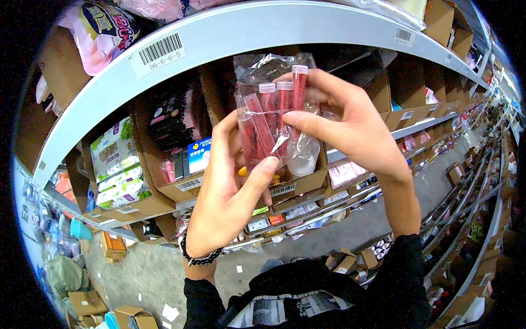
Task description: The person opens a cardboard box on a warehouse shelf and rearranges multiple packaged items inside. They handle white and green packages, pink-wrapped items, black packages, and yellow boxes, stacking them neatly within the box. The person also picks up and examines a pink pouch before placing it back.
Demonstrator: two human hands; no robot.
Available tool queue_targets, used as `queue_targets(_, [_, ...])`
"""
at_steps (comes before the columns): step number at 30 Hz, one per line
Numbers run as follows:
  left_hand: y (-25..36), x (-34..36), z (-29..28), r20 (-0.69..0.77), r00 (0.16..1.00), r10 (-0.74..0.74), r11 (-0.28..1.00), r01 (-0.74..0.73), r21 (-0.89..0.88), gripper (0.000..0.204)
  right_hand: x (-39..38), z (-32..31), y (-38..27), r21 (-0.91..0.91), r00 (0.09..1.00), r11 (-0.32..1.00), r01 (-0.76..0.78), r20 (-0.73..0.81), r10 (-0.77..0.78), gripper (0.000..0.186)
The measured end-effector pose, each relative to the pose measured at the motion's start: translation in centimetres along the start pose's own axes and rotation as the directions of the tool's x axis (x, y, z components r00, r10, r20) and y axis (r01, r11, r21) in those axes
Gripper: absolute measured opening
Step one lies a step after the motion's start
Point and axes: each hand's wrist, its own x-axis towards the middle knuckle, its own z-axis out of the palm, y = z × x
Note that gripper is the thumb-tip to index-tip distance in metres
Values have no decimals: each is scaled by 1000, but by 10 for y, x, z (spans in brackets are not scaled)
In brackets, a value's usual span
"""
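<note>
Both my hands hold up a clear plastic bag (249,71) in front of a shelf. Inside it are several red-filled tubes (284,104) with pale caps, and a clear rounded piece (304,159) low on the right. My left hand (230,189), with dark beads at its wrist, grips the bag's lower left side, thumb across the front. My right hand (350,118) pinches the upper right side, its thumb on the tubes. Some left fingers are hidden behind the bag. A bit of yellow (244,171) shows behind the left thumb.
Cardboard bins fill the shelf; one at left holds green-and-white packs (118,156), another a blue box (198,155). A pale shelf beam (230,27) with barcode labels curves overhead. Cartons (112,247) stand on the grey floor (241,279). More racks (482,219) run along the right.
</note>
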Motion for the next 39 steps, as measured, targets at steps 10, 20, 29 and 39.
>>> queue_targets(10, [1,15,-12,8,999,-44,958,40,283,30,4,-16,-4,-225,989,972,69,143,-37,50])
queue_targets(20, [-20,29,-8,6,969,247,854,-220,471,29,4,-10,-1,-529,989,837,144,43,-144,30])
queue_targets(29, [-31,10,-27,260,846,466,163,-371,914,34,7,13,-54,-729,999,684,-20,19,49,29])
queue_targets(39, [-38,-2,-35,333,886,322,163,-399,903,25,9,42,-15,-936,969,290,197,142,-202,24])
